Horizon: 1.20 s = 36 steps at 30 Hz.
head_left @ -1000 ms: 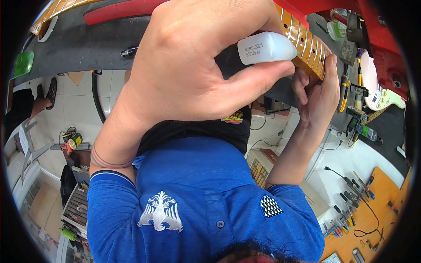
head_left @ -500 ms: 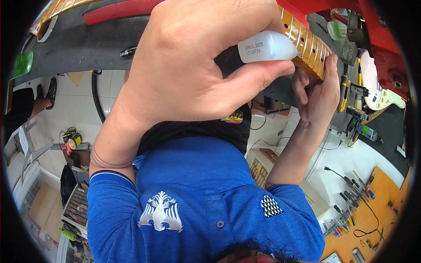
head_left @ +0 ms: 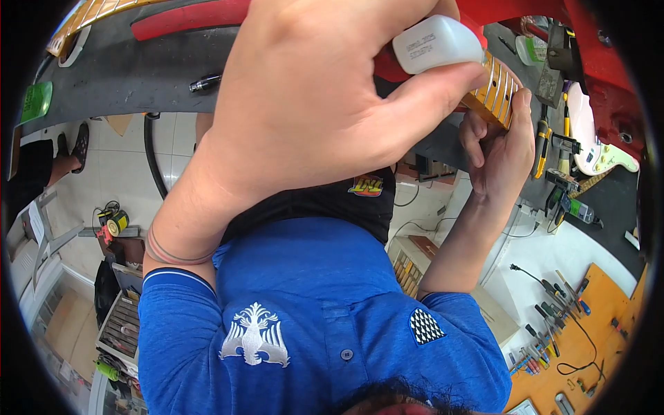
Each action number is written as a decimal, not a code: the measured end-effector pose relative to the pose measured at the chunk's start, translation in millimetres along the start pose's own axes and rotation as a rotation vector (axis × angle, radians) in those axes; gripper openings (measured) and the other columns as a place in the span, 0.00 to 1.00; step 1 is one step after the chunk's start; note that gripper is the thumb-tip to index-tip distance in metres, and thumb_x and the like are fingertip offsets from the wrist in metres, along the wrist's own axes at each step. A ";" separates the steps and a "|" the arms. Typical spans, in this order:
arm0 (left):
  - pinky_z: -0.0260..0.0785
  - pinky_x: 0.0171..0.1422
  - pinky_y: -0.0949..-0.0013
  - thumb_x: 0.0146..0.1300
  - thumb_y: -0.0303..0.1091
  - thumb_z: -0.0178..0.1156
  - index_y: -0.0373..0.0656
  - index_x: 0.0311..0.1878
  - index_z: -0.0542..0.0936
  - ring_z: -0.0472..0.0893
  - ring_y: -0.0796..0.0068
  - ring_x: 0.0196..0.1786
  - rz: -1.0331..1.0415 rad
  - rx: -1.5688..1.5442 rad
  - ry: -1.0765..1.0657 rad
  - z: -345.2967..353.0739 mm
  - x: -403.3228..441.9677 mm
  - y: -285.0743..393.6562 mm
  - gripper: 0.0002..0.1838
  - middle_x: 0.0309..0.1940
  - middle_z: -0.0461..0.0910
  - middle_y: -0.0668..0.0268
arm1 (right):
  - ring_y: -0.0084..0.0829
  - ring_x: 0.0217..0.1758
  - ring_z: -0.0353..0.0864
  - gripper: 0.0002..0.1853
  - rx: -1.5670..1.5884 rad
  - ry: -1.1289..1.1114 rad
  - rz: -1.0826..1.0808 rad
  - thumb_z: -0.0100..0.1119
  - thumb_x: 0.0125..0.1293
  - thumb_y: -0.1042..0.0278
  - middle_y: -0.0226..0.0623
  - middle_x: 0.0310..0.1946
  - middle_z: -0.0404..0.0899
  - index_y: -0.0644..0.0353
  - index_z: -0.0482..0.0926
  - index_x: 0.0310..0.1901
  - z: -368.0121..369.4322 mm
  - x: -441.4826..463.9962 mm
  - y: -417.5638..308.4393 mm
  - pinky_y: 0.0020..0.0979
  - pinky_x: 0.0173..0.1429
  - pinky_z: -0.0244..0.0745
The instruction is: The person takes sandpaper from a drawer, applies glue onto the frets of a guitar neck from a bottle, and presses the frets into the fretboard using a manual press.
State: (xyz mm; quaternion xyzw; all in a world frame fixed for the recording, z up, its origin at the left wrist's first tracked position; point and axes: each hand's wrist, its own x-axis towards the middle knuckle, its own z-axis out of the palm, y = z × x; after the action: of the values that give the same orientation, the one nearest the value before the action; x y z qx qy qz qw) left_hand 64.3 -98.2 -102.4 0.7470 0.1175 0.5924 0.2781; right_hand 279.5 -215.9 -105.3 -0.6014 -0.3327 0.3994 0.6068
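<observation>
My left hand pinches a small translucent white plastic bottle between thumb and fingers. Dark printing marks its side, and its right end sits against the guitar neck, its tip hidden by my thumb. The neck has a glossy amber fretboard with metal frets and dark dot inlays; my left hand covers much of it. Around its near end, my right hand is closed, thumb along the edge and fingers curled underneath.
A red guitar body looms at the upper right. Beyond it lie a pale pink guitar body, a yellow-handled cutter and other tools. The dark bench carries a red padded strip. A person's foot shows at left.
My left hand has moved right and slightly up with the bottle, farther along the fretboard toward its near end. The bottle has rotated a little. My right hand stays almost still.
</observation>
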 end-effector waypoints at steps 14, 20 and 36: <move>0.75 0.37 0.67 0.62 0.26 0.78 0.36 0.42 0.86 0.86 0.68 0.32 -0.077 -0.043 0.007 5.9 1.5 -1.1 0.10 0.31 0.86 0.60 | 0.18 0.16 0.57 0.30 -0.014 0.027 0.033 0.41 0.92 0.46 0.33 0.26 0.72 0.69 0.74 0.71 4.1 -0.7 -2.4 0.22 0.19 0.49; 0.75 0.37 0.67 0.62 0.27 0.78 0.36 0.41 0.86 0.86 0.68 0.32 -0.085 -0.052 0.005 9.4 3.2 -1.3 0.10 0.31 0.86 0.60 | 0.18 0.15 0.56 0.31 -0.024 0.036 0.044 0.40 0.92 0.46 0.33 0.25 0.71 0.69 0.74 0.72 3.4 -0.5 -2.6 0.23 0.19 0.49; 0.74 0.36 0.67 0.63 0.27 0.77 0.36 0.41 0.85 0.85 0.69 0.31 -0.105 -0.053 0.004 7.8 3.8 -0.6 0.09 0.31 0.86 0.60 | 0.19 0.15 0.55 0.30 -0.023 0.080 0.038 0.40 0.92 0.46 0.32 0.24 0.70 0.67 0.74 0.72 9.1 -0.8 -3.3 0.24 0.19 0.49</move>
State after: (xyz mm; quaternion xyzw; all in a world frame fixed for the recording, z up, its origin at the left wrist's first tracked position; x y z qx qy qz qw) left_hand 72.8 -97.9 -100.8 0.7310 0.1412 0.5813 0.3282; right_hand 271.4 -212.2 -101.4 -0.6301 -0.3013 0.3827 0.6048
